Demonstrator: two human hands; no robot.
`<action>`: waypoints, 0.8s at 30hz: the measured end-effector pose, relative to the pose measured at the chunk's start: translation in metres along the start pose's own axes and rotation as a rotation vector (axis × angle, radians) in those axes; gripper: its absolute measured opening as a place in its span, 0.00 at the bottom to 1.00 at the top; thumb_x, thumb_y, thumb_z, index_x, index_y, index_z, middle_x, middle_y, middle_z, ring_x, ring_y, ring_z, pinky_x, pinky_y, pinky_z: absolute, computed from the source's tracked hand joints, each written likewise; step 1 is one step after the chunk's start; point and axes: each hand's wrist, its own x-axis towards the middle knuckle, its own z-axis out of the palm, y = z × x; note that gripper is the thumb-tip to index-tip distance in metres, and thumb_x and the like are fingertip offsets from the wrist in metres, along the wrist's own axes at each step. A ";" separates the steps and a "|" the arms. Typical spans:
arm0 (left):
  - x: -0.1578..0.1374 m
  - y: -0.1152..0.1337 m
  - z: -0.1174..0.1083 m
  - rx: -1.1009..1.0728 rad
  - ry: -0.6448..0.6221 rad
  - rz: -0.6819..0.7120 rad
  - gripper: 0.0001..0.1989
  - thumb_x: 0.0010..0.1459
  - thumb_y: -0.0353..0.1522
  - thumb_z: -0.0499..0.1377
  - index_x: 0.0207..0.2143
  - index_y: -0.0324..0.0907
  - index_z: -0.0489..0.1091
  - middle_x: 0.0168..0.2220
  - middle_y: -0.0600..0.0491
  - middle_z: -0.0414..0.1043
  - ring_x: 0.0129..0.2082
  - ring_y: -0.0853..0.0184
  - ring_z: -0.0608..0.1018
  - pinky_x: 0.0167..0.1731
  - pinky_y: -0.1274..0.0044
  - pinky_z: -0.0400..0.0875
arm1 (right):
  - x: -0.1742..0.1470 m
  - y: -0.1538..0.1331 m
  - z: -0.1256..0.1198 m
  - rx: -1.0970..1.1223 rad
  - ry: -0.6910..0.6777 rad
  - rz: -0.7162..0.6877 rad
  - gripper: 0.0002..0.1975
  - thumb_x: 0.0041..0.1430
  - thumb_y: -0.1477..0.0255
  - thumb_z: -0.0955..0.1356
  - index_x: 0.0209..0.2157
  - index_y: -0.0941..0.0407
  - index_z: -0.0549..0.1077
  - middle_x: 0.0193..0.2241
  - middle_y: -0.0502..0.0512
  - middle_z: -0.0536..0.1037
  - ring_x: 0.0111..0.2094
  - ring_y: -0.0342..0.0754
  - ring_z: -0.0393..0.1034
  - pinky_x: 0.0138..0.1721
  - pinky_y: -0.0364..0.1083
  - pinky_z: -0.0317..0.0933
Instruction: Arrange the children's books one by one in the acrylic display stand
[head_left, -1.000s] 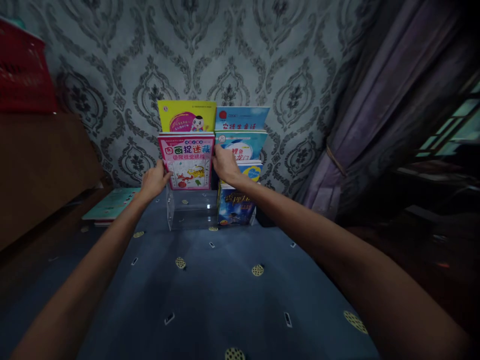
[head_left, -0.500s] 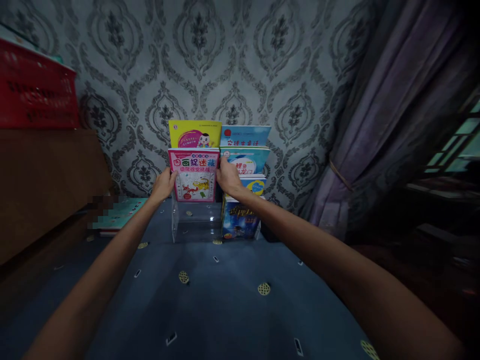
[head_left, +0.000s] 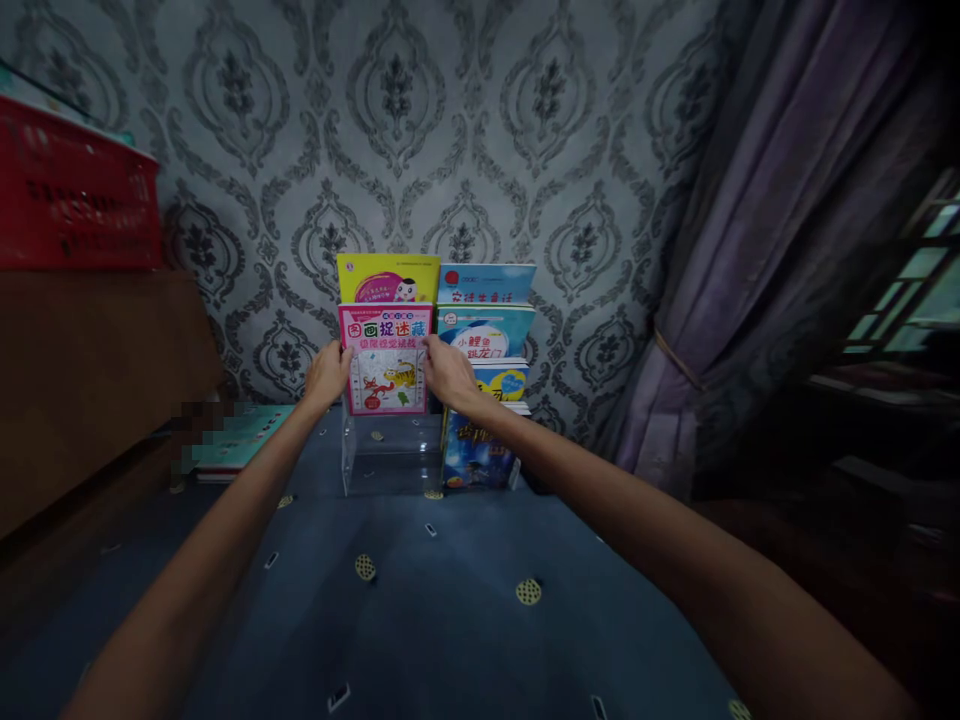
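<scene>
Pink book [head_left: 387, 385] standing in nine-o'clock column of clear rack [head_left: 348, 455], long axis running twelve to six; left hand [head_left: 326, 375] clasping nine-o'clock edge, right hand [head_left: 450, 372] clasping three-o'clock edge, neither lying clearly nearer; yellow book [head_left: 360, 272] showing behind at twelve

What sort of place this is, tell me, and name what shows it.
Probably a room in a home: there is patterned wallpaper, a tied-back purple curtain, and illustrated books in a clear rack.
</scene>
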 end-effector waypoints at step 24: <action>-0.005 0.009 -0.011 0.170 -0.085 0.029 0.21 0.71 0.34 0.41 0.53 0.37 0.70 0.51 0.32 0.77 0.51 0.48 0.80 0.47 0.63 0.73 | -0.013 -0.014 0.028 -0.020 -0.121 -0.036 0.20 0.67 0.75 0.61 0.59 0.60 0.67 0.61 0.68 0.67 0.55 0.60 0.73 0.54 0.53 0.68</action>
